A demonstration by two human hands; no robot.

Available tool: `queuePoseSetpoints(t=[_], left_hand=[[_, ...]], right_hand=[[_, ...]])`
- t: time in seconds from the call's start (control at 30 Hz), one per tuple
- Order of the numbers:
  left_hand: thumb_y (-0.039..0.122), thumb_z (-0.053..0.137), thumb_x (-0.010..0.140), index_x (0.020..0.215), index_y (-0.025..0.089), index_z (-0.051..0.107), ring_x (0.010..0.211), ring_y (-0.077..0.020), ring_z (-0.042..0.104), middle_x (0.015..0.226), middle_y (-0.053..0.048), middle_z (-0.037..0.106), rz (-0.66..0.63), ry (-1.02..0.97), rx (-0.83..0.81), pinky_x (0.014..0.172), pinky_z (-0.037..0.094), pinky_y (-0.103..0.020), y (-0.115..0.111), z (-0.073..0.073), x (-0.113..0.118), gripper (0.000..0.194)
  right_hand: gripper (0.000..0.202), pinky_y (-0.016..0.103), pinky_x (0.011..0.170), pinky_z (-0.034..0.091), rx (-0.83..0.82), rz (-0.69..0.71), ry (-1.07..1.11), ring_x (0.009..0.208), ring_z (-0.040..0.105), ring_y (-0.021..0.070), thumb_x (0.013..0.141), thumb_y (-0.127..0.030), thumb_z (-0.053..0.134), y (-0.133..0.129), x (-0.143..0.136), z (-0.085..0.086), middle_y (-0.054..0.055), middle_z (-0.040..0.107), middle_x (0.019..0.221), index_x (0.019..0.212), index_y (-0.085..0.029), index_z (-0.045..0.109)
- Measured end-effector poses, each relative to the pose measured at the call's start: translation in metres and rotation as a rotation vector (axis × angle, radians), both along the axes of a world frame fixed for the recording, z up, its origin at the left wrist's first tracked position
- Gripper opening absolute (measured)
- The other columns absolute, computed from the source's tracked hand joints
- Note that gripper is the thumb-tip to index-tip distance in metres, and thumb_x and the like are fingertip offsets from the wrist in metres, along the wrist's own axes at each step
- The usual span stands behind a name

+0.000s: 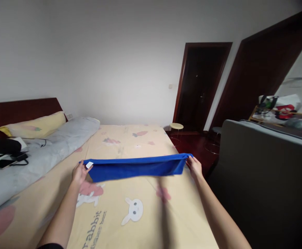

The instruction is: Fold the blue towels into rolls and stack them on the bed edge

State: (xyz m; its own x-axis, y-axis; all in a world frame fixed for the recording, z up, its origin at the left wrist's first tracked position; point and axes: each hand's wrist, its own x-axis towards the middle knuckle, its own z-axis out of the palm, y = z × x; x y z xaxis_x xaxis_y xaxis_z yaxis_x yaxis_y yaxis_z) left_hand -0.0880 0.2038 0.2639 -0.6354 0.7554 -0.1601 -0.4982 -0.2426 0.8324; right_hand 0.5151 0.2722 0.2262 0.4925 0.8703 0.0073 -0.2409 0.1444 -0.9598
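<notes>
A blue cloth point(138, 167) is stretched sideways between my two hands, above the bed. My left hand point(80, 172) pinches its left end, where a small white tag point(89, 165) shows by the fingers. At the opposite end, my right hand point(194, 166) grips the upper corner, which is bunched a little. The cloth's top edge is nearly straight, and its lower part hangs down. Beneath it lies a cream bedsheet point(109, 221) printed with rabbits, carrots and flowers.
On the left are a grey quilt point(65, 136), a yellow pillow point(42, 126) and a phone point(1, 163) with cables. A round stool point(176, 126) stands beyond the bed near a dark door point(200, 90). A large grey panel point(260, 180) rises on the right.
</notes>
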Motion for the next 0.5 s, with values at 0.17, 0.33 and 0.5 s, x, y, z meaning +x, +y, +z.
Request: queuePoseSetpoints(t=[0.17,0.33,0.5], left_hand=[[0.020,0.043,0.091,0.077,0.018,0.056,0.078,-0.0122,0.063,0.075,0.001,0.064,-0.018,-0.003,-0.132,0.089,0.053,-0.036,-0.025,-0.022,-0.009,0.020],[0.016,0.054,0.081,0.083,0.016,0.059,0.073,-0.0170,0.067,0.079,-0.003,0.064,-0.040,-0.024,-0.431,0.077,0.057,-0.036,-0.088,-0.101,0.005,0.006],[0.030,0.063,0.075,0.100,0.024,0.061,0.083,-0.0254,0.071,0.094,-0.007,0.066,0.001,0.011,-0.579,0.078,0.058,-0.044,-0.150,-0.163,0.012,0.026]], right_hand=[[0.042,0.026,0.067,0.051,-0.034,0.124,-0.007,0.089,0.069,0.0221,0.061,-0.048,0.074,-0.025,0.006,-0.022,0.007,0.074,0.088,0.088,-0.018,0.067],[0.035,0.030,0.060,0.052,-0.282,0.248,0.021,0.071,0.071,0.0248,0.059,-0.042,0.074,-0.097,0.004,-0.094,0.013,0.072,0.074,0.076,-0.012,0.066],[0.023,0.035,0.064,0.057,-0.465,0.267,0.109,0.067,0.071,0.0267,0.062,-0.037,0.069,-0.164,0.005,-0.157,0.014,0.071,0.066,0.068,-0.016,0.062]])
